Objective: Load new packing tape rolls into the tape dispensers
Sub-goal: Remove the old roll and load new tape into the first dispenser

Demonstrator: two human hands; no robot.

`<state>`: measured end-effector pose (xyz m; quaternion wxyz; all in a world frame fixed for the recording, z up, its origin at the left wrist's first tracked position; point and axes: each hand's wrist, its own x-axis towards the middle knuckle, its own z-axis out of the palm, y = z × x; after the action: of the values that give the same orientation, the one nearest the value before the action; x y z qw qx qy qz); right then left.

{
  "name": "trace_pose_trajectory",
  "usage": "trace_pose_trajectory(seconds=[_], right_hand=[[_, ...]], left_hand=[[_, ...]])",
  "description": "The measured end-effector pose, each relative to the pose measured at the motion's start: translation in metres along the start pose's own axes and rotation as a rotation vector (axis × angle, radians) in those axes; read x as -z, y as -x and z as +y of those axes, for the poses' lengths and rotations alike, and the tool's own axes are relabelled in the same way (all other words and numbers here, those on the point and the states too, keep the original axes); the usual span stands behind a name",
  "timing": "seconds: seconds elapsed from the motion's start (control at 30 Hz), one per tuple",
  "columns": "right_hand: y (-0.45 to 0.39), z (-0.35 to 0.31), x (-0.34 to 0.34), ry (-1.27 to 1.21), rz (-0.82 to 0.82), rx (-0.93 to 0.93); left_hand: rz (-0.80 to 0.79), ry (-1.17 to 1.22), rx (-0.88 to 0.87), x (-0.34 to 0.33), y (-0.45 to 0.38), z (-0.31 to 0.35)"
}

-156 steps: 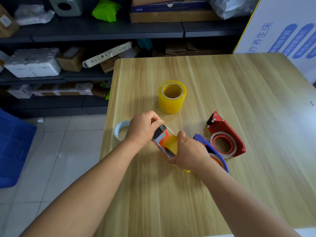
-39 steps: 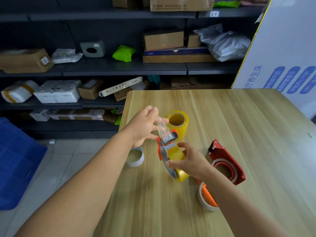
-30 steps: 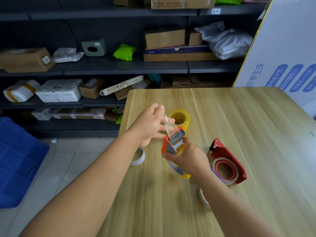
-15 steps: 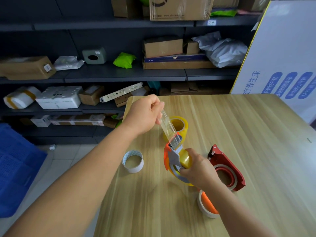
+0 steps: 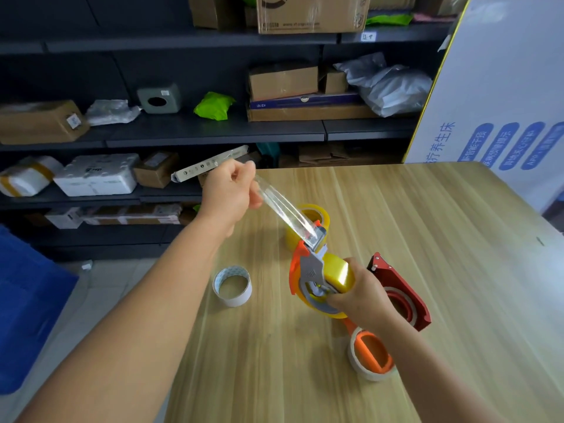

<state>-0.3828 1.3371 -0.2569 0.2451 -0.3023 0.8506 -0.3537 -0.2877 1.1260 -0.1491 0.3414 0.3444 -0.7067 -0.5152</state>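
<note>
My right hand [image 5: 361, 296] grips an orange and grey tape dispenser [image 5: 306, 271] loaded with a yellow tape roll [image 5: 337, 274], held above the wooden table [image 5: 427, 239]. My left hand [image 5: 229, 193] pinches the free end of a clear tape strip [image 5: 285, 210] that runs taut from the dispenser's mouth up and to the left. A second yellow tape roll [image 5: 317, 213] stands on the table behind the dispenser, partly hidden by it.
A red dispenser [image 5: 403, 293] lies right of my right hand. An orange-cored dispenser with a white roll [image 5: 370, 355] lies near the front. A white tape roll [image 5: 233, 285] stands near the table's left edge. Shelves with boxes [image 5: 183, 129] stand beyond; a white board [image 5: 503, 102] leans at right.
My left hand has drawn the tape strip further out, up and to the left, and the strip is longer. My right hand keeps hold of the dispenser, now raised off the table.
</note>
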Motion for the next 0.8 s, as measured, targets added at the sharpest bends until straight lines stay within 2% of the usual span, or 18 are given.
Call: trace_pose_trajectory(seconds=[0.17, 0.4, 0.6, 0.8], right_hand=[[0.000, -0.004, 0.008, -0.042, 0.000, 0.013], [0.007, -0.005, 0.011, -0.102, -0.050, 0.020], [0.013, -0.017, 0.011, -0.239, -0.051, 0.042], [0.015, -0.024, 0.015, -0.319, -0.017, 0.033]], left_hand=[[0.052, 0.115, 0.195, 0.012, 0.001, -0.022], [0.056, 0.204, 0.293, 0.018, 0.001, -0.039], [0.052, 0.232, 0.310, 0.018, -0.004, -0.038], [0.030, 0.266, 0.527, 0.010, 0.015, -0.069]])
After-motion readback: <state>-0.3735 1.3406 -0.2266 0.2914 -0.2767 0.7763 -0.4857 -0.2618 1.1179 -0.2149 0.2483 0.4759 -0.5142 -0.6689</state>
